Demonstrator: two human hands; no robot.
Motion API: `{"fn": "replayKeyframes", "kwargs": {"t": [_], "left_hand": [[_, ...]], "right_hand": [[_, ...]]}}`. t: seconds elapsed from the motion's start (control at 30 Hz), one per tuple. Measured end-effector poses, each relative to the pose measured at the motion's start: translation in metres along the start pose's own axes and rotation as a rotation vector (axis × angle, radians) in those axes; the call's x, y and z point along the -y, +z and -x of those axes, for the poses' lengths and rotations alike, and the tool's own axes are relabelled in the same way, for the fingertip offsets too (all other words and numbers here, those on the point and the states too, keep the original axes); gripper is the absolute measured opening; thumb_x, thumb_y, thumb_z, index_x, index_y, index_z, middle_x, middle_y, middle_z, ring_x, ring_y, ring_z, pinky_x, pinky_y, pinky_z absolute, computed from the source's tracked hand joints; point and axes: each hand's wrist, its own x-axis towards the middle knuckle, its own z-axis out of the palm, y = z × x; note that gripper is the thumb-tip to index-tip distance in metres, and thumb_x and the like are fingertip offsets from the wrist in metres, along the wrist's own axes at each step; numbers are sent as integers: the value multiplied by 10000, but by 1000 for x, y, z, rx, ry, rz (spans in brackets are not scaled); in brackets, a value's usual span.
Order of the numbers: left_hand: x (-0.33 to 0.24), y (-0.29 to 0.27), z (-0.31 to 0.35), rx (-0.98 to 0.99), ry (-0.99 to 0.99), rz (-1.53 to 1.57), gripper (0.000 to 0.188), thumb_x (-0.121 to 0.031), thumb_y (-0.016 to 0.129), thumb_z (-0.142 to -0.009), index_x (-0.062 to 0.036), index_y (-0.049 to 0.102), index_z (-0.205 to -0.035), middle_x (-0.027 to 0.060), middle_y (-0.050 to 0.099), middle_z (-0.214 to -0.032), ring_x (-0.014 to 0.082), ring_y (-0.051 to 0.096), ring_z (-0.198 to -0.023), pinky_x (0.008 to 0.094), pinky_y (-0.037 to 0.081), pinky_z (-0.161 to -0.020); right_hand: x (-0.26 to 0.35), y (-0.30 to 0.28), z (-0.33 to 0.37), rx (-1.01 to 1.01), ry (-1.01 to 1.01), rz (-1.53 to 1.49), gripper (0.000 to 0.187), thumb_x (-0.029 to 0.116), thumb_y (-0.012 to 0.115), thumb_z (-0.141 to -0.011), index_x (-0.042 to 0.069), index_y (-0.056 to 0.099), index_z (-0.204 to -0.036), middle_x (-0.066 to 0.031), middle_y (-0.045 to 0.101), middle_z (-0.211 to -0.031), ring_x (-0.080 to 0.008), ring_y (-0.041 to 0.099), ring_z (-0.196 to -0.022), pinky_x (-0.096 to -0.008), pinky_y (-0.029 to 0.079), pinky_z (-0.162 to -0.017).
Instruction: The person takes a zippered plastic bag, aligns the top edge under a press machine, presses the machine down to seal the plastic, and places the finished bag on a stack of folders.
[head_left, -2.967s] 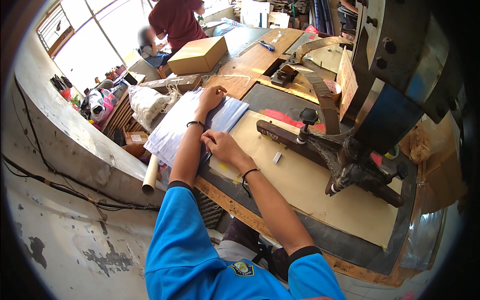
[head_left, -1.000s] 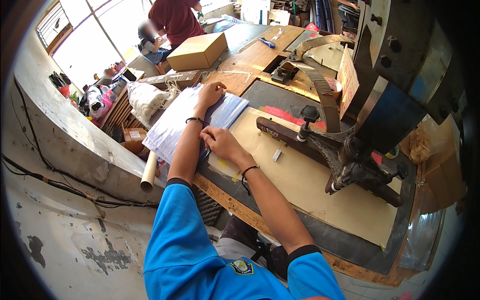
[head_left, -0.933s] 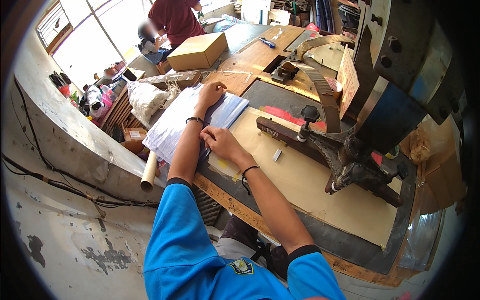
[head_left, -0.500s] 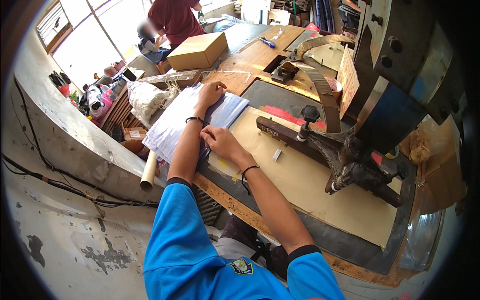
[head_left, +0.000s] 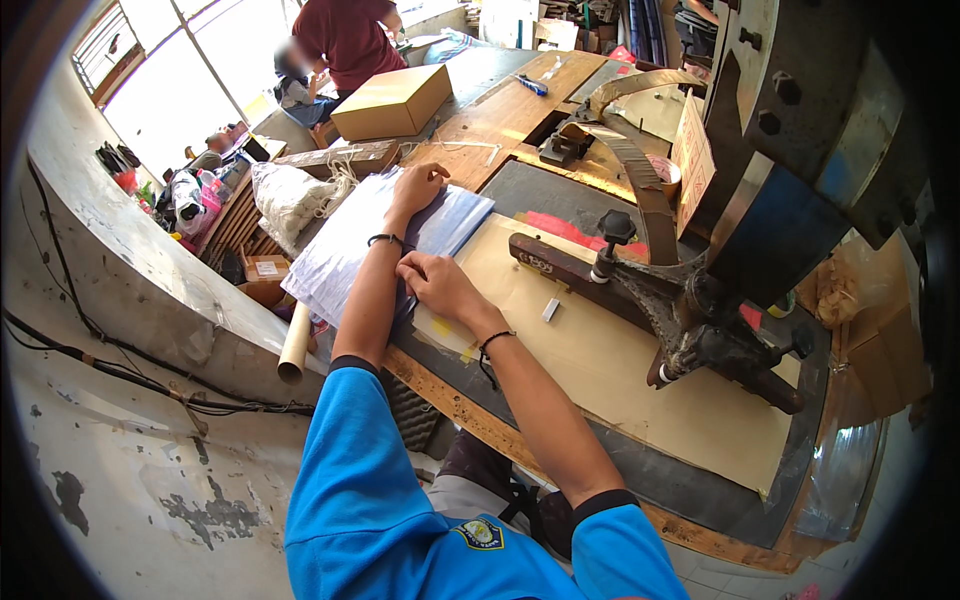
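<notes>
Toward the far side of a stack of thin white and bluish sheets (head_left: 340, 235), my left hand (head_left: 418, 188) rests with its fingers curled in. Whether the sheets are cloth or paper I cannot tell. My right hand (head_left: 440, 285) is closed at the stack's right edge, beside my left forearm; what its fingers hold, if anything, is hidden. Right of the stack a large tan sheet (head_left: 600, 350) lies on a dark mat (head_left: 640, 470). On the tan sheet sits a small whitish block (head_left: 551, 310), apart from both hands.
A black metal press frame (head_left: 690, 320) with knobs stands over the tan sheet at the right. Farther back are a closed cardboard box (head_left: 393, 103), a blue cutter knife (head_left: 532, 85) and a person in dark red (head_left: 350, 45). A cardboard tube (head_left: 295, 345) juts out beside the stack.
</notes>
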Motion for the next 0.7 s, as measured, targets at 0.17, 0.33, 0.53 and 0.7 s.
{"fn": "replayKeyframes", "kwargs": {"t": [0.17, 0.33, 0.53, 0.7], "left_hand": [[1, 0, 0, -2, -1, -3, 219, -222, 606, -854, -173, 772, -988, 99, 728, -816, 265, 695, -798, 382, 523, -718], [6, 2, -1, -14, 4, 1, 218, -224, 605, -856, -178, 772, -988, 96, 731, -823, 261, 696, -800, 379, 524, -717], [2, 2, -1, -2, 1, 6, 216, -229, 606, -859, -179, 772, -986, 94, 730, -816, 255, 697, -798, 373, 523, -713], [5, 2, -1, -6, 11, 18, 214, -231, 607, -859, -180, 772, -986, 92, 727, -808, 251, 694, -788, 369, 520, -708]], "right_hand": [[-1, 1, 0, -3, -5, 18, 234, 197, 558, -979, -14, 659, -981, -166, 691, -746, -282, 689, -699, -387, 532, -683], [-1, 2, -1, -1, -9, 2, 237, 198, 557, -979, -17, 659, -977, -165, 690, -744, -280, 687, -695, -384, 531, -683], [-2, 1, 0, -12, -16, 4, 236, 197, 558, -981, -17, 659, -975, -145, 681, -718, -246, 676, -669, -368, 526, -665], [0, 2, 0, -5, -9, -9, 233, 192, 557, -980, -17, 658, -975, -139, 675, -703, -239, 670, -656, -364, 523, -657]]}}
